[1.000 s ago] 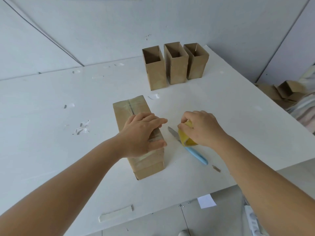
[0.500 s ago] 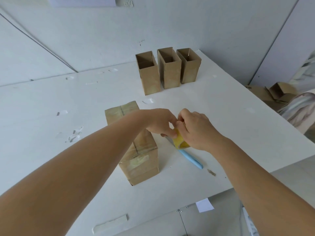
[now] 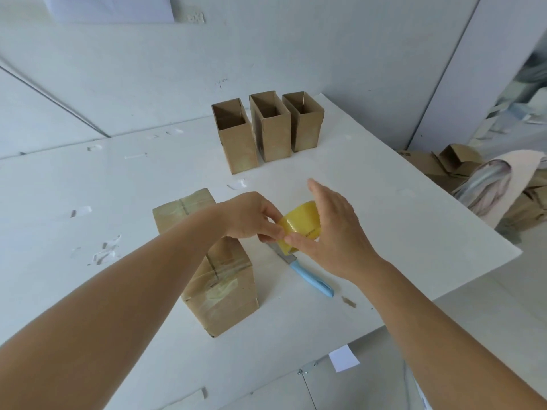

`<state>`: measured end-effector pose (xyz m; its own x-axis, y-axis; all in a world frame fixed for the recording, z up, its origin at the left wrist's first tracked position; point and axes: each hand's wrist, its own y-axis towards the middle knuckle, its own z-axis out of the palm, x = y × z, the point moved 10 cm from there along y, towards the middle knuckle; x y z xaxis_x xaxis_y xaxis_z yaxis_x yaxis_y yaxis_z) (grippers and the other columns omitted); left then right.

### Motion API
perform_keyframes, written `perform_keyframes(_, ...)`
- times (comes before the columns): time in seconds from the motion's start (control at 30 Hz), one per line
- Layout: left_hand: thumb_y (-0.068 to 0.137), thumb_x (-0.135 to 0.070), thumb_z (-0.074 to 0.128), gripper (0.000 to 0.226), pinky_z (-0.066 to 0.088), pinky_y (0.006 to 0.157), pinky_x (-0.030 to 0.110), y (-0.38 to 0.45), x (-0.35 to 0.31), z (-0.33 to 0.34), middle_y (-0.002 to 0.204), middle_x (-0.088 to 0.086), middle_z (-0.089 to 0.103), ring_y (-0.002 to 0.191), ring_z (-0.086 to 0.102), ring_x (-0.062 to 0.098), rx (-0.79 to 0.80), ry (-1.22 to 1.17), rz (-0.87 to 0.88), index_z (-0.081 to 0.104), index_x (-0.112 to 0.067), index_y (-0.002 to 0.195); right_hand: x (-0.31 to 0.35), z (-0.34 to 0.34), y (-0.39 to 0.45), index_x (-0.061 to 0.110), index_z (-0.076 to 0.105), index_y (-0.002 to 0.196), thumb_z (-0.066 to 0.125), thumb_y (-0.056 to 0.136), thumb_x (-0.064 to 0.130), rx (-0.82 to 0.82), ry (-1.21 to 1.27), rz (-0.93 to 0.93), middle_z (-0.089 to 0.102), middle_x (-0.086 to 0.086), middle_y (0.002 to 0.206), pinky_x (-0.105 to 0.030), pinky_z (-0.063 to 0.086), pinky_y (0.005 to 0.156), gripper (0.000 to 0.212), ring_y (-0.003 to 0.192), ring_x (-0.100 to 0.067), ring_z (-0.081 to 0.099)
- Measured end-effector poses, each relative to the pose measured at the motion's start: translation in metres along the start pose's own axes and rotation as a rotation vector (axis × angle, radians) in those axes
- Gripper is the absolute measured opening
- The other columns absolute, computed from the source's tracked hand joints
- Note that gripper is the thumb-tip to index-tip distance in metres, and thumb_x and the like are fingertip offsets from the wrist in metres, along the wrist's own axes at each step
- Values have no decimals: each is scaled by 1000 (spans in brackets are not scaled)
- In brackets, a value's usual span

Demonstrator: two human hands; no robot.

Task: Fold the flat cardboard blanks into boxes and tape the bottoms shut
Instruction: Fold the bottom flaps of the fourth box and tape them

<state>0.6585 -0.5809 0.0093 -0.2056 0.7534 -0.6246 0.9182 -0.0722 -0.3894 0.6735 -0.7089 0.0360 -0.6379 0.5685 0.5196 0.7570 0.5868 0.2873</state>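
Tape roll [image 3: 302, 221], yellow and translucent, sits raised above the table between my two hands, just right of the box [image 3: 207, 261] I am working on. My left hand [image 3: 251, 216] pinches the loose tape end at the roll's near face, thumb and forefinger closed on it; my right hand [image 3: 334, 229] cradles the roll from the right, thumb on its lower edge, the other fingers straight and fanned rather than wrapped. Judgement: that loose hold is the weak point, since a firm pull on the end could twist the roll out of my palm. The strip could also fold back and stick to itself or to my fingertips before it reaches cardboard. The box lies on its side on the white table [image 3: 384, 202], clear tape already across its seam (glossy and wrinkled at the near end), and with neither hand on it, a tug on stuck tape may drag it. A blue-handled knife [image 3: 310, 281] lies just below my right hand, blade toward the roll, a nick hazard if I lower blindly. Three finished boxes [image 3: 266, 134] stand open-topped farther back, well apart.
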Motion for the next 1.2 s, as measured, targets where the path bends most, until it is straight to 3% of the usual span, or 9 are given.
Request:
perform_keyframes(0.17,83,-32,71,6,35,63,18,-2,3,-7,65,-13,70,59,57,-11,-64,-49,4,72,-36,79,-50,27,-39,20,-4,151,70,73,55,-32,206,267,12,1,157,-38,19,113,114,141,-15,10)
perform_keyframes(0.27,82,-32,72,5,36,65,20,-3,4,-9,66,-11,71,58,56,-11,-80,-67,3,72,-36,79,-67,65,-59,14,10,151,66,80,50,84,157,360,20,-4,155,-32,20,111,97,140,-19,15)
perform_keyframes(0.47,82,-35,72,4,37,65,21,-5,8,-13,69,-10,72,59,57,-10,-121,-75,-20,73,-37,78,-59,108,-51,20,44,138,52,94,28,181,-60,257,48,0,135,-30,38,93,45,120,-22,41)
perform_keyframes(0.57,82,-33,73,7,37,63,19,-5,8,-14,65,-12,70,58,58,-9,-131,-82,-13,72,-38,76,-63,119,-51,22,49,130,40,93,9,246,-217,272,53,-1,123,-28,38,74,40,109,-23,45)
perform_keyframes(0.63,81,-33,73,5,37,62,17,-4,8,-15,63,-14,69,58,57,-9,-141,-88,-8,73,-37,79,-64,121,-52,22,47,131,39,91,3,260,-292,255,52,-3,117,-28,40,74,45,107,-23,46)
perform_keyframes(0.83,82,-32,72,5,38,63,15,-3,7,-15,63,-15,69,58,58,-8,-164,-91,7,74,-34,86,-65,99,-54,26,40,139,38,96,15,211,-133,277,53,-8,111,-30,42,81,45,100,-25,55)
perform_keyframes(0.97,82,-33,72,4,37,57,11,-1,6,-17,61,-18,68,57,58,-10,-190,-90,4,71,-37,83,-53,74,-64,29,48,132,38,96,21,237,-50,231,57,-4,100,-30,42,74,38,90,-23,56)
perform_keyframes(1.1,82,-30,73,6,36,48,4,-1,5,-19,60,-17,68,54,57,-9,-229,-108,13,73,-35,80,-46,48,-76,27,51,111,44,89,15,276,-39,232,59,3,83,-22,34,54,26,68,-20,49)
perform_keyframes(1.2,82,-28,73,7,37,51,4,-2,6,-18,60,-16,68,55,58,-8,-229,-106,10,73,-35,79,-34,24,-84,37,49,120,43,92,21,252,-16,214,61,2,73,-30,43,58,32,63,-20,52)
